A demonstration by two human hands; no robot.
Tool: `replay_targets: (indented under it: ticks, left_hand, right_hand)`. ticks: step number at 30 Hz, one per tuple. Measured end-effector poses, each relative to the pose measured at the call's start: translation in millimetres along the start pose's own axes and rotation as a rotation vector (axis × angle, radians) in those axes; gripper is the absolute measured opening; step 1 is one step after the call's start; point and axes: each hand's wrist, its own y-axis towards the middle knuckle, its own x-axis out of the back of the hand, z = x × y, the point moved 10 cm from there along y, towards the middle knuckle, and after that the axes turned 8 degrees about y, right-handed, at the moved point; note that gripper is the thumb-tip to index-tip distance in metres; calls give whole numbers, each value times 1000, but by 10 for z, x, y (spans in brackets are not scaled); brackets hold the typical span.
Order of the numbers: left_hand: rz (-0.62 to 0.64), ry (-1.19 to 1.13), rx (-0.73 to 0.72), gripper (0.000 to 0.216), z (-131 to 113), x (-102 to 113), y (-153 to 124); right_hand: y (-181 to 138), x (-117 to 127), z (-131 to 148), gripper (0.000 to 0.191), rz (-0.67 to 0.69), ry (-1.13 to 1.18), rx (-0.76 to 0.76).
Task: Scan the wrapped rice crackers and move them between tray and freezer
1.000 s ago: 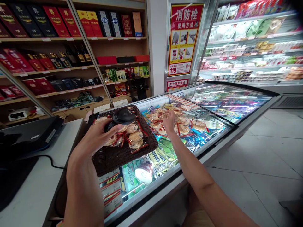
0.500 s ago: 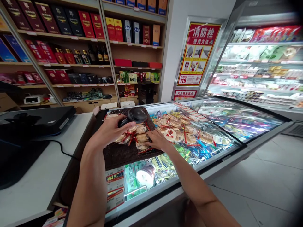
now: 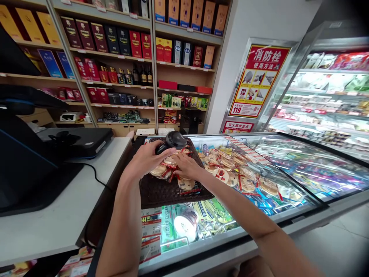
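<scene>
A dark woven basket (image 3: 161, 192) lies on the glass lid of a chest freezer (image 3: 230, 234), holding several round wrapped pastries (image 3: 186, 184). My left hand (image 3: 145, 159) is closed round a black handheld scanner (image 3: 172, 140) just above the basket's far end. My right hand (image 3: 186, 166) rests over the pastries in the basket, fingers curled onto one of them. More wrapped pastries (image 3: 230, 171) lie loose on the freezer glass to the right of the basket.
A white counter (image 3: 57, 215) on the left carries a black till screen (image 3: 25, 154) and a cable. Shelves of boxed bottles (image 3: 115, 57) fill the back wall. An open chiller (image 3: 325, 96) stands at the right, beside a red fire-hydrant poster (image 3: 258, 82).
My right hand came back from the loose pastries on the glass to the basket and now rests among the pastries there. The left hand kept the scanner over the basket. The camera tilted up.
</scene>
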Motion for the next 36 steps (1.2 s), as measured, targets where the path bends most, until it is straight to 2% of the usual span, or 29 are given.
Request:
replay_targets:
  ticks: [2,5,9,11,13,17,19,23,27,32,36]
  left_hand:
    - [-13,-21,19,56,36,24,-15]
    - [-25,-56,19,53,64,40,-32]
    - [-16,-90,1,48,77,38,-47]
    - [4,-95,14,47,93,24,-51]
    - [17,-90,27,48,100,12,-50]
    - [22,-67,25,51,61,-15,-24]
    - [38,-56,21,53,26,-43,-8]
    - [94,-35,-2,54,-53,-121,13]
    - [188,3,-39,54,-110,-281,33]
    - [219,59,-83,59,-209,-468,112]
    - [233,89,-104,60,-303,-536,128]
  right_hand:
    - [85,-108,22,54,54,-15,40]
    - [143,-163,11,41,63,-19,38]
    - [128,35,-134,34,-62,110,-54]
    - [42,236,-336,32,-208,284,-176]
    - [-122,374,-589,29,-349,558,-320]
    - [-538,266,-953,27,-480,1244,-591]
    - [-712,189,-1000,29,-518,1466,-652]
    - [-951,142,-1051,41,-671,1716,-632]
    - [-1120,108,-1152,52,-824,1750,-638]
    - [-1229,183,-1220,55,-896,1589,-645]
    - [-1260,230,-1244,58,-924,1508,-636]
